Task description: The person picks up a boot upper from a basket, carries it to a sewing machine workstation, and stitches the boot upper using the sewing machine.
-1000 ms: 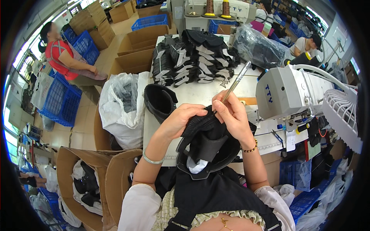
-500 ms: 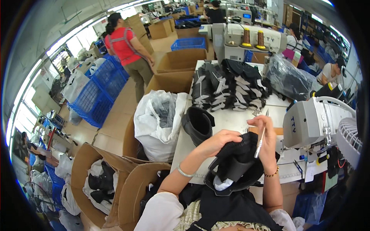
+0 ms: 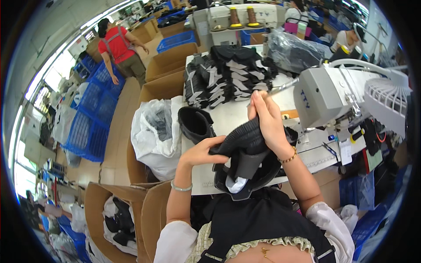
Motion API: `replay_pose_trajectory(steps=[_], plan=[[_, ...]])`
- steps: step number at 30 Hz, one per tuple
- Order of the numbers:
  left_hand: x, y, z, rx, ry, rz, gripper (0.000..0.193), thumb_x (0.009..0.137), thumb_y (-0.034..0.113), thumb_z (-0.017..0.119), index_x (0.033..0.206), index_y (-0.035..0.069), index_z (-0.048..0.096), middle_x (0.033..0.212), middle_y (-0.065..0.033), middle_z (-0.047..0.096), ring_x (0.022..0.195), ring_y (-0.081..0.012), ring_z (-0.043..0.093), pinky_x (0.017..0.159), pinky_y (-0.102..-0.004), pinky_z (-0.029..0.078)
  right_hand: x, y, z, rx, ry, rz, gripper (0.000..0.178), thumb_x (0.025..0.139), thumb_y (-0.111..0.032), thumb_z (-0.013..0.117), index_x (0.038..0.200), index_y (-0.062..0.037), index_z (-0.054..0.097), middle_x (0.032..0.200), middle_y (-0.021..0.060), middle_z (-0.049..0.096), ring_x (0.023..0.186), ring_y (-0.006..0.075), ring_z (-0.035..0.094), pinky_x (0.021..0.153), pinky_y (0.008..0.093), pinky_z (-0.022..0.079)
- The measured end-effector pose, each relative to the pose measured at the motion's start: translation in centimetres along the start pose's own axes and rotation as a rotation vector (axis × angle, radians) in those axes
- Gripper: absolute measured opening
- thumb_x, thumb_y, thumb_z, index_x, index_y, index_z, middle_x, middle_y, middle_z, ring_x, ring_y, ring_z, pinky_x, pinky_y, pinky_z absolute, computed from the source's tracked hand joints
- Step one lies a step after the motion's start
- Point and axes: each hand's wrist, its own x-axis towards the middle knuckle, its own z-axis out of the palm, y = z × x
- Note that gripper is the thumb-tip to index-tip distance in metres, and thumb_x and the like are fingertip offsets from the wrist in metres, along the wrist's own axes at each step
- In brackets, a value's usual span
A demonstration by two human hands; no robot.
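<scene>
A black boot (image 3: 250, 164) with a ribbed padded collar is tilted over my lap at the table's front edge, and something white shows in its opening. My left hand (image 3: 199, 152) has its thumb and fingers closed on the left edge of the ribbed collar. Along the collar's right side lies my right hand (image 3: 269, 122), its fingertips pinching a slim silver pen-like tool (image 3: 284, 86) that points up to the right. Another black boot (image 3: 195, 124) stands upright on the white table (image 3: 201, 173), just beyond my left hand.
Piled black pieces with grey tabs (image 3: 232, 72) cover the table's far part. A sewing machine head (image 3: 322, 92) and white fan (image 3: 386, 101) stand at right. A white sack (image 3: 155, 136) and cardboard boxes (image 3: 151, 215) flank the left side. A person in red (image 3: 120, 48) is farther off.
My view has shifted right. The silver tool has swung from pointing down beside the boot to pointing up right. My left hand has moved lower on the collar.
</scene>
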Motion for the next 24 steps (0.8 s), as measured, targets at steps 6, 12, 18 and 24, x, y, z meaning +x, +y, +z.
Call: replay_pose_trajectory(steps=[6, 12, 18, 24], plan=[[-1.0, 0.8, 1.9, 0.062, 0.122, 0.192, 0.085, 0.058, 0.027, 0.081, 0.125, 0.002, 0.035, 0.122, -0.0070, 0.041, 0.113, -0.0171, 0.039, 0.095, -0.0310, 0.031, 2.3, -1.9, -1.7, 0.266, -0.001, 0.096, 0.026, 0.092, -0.028, 0.044, 0.076, -0.0075, 0.045, 0.055, -0.0025, 0.043, 0.047, 0.0044, 0.038, 0.045, 0.0181, 0.031], [1.5, -1.2, 4.7, -0.175, 0.316, 0.492, 0.062, 0.071, 0.042, 0.066, 0.108, -0.001, 0.044, 0.110, -0.0090, 0.045, 0.102, -0.0169, 0.043, 0.090, -0.0287, 0.030, 2.7, -0.6, -2.5, 0.383, -0.030, 0.169, 0.025, 0.092, -0.028, 0.045, 0.076, -0.0082, 0.045, 0.052, -0.0032, 0.042, 0.045, 0.0051, 0.038, 0.044, 0.0185, 0.031], [3.8, -0.9, 7.9, -0.288, 0.761, 0.428, 0.023, 0.079, 0.023, 0.048, 0.073, 0.000, 0.046, 0.075, -0.0050, 0.049, 0.070, -0.0113, 0.042, 0.066, -0.0238, 0.033, 1.5, 0.4, -2.4, 0.316, -0.091, 0.162, 0.025, 0.092, -0.028, 0.044, 0.078, -0.0078, 0.047, 0.054, -0.0033, 0.043, 0.047, 0.0037, 0.038, 0.046, 0.0168, 0.031], [6.1, -0.2, 7.4, -0.859, 1.069, 0.433, 0.041, 0.089, 0.023, 0.041, 0.052, 0.008, 0.033, 0.050, -0.0032, 0.041, 0.051, -0.0119, 0.038, 0.052, -0.0263, 0.035, -0.4, 0.6, -4.8, -0.001, -0.173, -0.091, 0.025, 0.094, -0.024, 0.039, 0.079, -0.0046, 0.045, 0.063, -0.0017, 0.042, 0.056, 0.0049, 0.039, 0.055, 0.0183, 0.032]])
